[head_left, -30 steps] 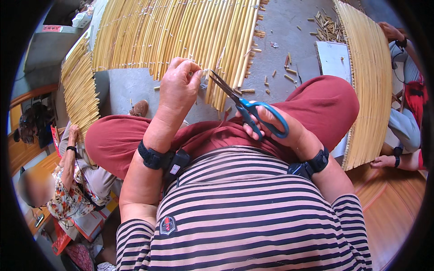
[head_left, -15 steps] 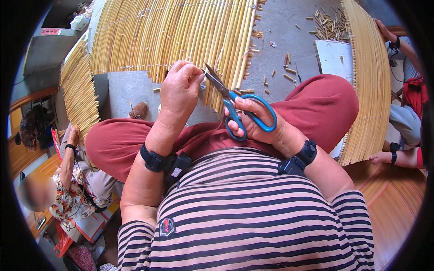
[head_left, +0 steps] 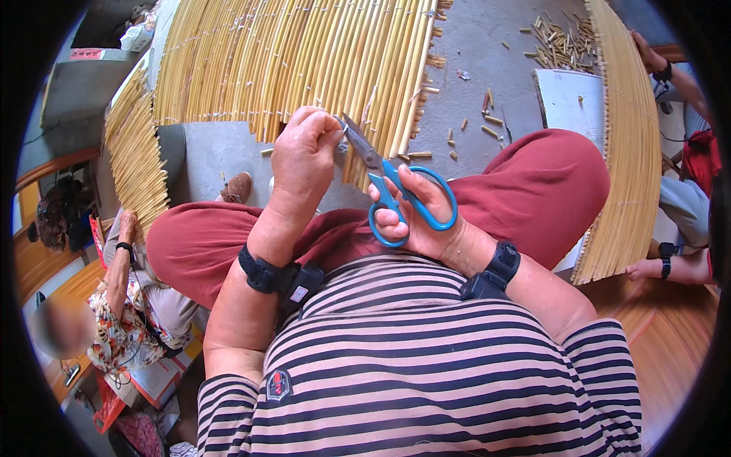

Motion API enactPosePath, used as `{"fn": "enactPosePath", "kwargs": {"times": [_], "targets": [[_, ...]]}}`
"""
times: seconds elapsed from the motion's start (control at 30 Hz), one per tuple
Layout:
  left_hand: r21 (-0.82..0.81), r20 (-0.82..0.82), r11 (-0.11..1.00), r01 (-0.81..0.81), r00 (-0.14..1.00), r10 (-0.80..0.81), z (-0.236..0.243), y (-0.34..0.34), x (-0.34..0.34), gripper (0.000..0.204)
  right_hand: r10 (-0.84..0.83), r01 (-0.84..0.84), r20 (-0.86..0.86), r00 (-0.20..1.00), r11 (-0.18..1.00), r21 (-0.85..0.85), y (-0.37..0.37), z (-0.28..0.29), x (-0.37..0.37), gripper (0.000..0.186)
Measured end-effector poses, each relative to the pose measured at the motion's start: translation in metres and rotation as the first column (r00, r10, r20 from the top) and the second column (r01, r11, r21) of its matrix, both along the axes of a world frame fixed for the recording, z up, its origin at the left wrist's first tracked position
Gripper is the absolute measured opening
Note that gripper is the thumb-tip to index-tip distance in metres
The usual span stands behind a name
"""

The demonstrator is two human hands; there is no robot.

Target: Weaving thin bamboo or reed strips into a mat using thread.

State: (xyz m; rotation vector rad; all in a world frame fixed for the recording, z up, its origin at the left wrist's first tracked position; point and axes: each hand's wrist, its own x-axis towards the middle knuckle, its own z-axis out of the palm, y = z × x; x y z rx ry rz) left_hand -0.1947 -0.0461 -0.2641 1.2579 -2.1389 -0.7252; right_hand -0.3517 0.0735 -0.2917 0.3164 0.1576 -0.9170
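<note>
Mat [head_left: 304, 61] of reeds largely woven, near edge uneven. Left hand [head_left: 304, 156] pinched on a reed end at that edge; right hand [head_left: 415, 217] clamped in blue scissors [head_left: 396, 190], blades just beside. Trimming seemingly unfinished; offcuts [head_left: 560, 42] beyond the mat.

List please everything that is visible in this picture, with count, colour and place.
scissors: one, blue handles, in the right hand, blades at the mat edge
reed mat: one, yellow, across the top
second reed mat: one, yellow, at right
cut reed bits: many, tan, on the grey floor
white board: one, upper right
seated person: one, floral clothes, lower left
left hand: pinches the mat edge
right hand: fingers through the scissors handles
</note>
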Motion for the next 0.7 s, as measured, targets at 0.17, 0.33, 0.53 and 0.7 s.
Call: {"fn": "enactPosePath", "kwargs": {"times": [0.17, 0.33, 0.53, 0.7], "targets": [[0.016, -0.026, 0.999, 0.033, 0.999, -0.032, 0.001, -0.003, 0.004, 0.008, 0.046, -0.045, 0.017, 0.999, 0.998, -0.044, -0.002, -0.013, -0.005, 0.041], [0.573, -0.258, 0.776, 0.263, 0.957, -0.134, 0.034, -0.019, 0.052, 0.008, 0.059, -0.093, -0.219, 0.974, 0.984, -0.150, 0.002, 0.016, -0.018, 0.038], [0.468, 0.748, 0.875, -0.127, 0.584, -0.315, 0.072, -0.013, 0.102, 0.014, -0.241, -0.207, -0.801, 0.548, 0.889, -0.409, 0.000, 0.063, -0.061, 0.055], [0.163, 0.097, 0.986, -0.035, 0.995, 0.019, 0.031, -0.023, 0.095, 0.022, -0.362, -0.406, -0.932, 0.011, 0.850, -0.335, -0.014, 0.087, -0.066, 0.042]]}}
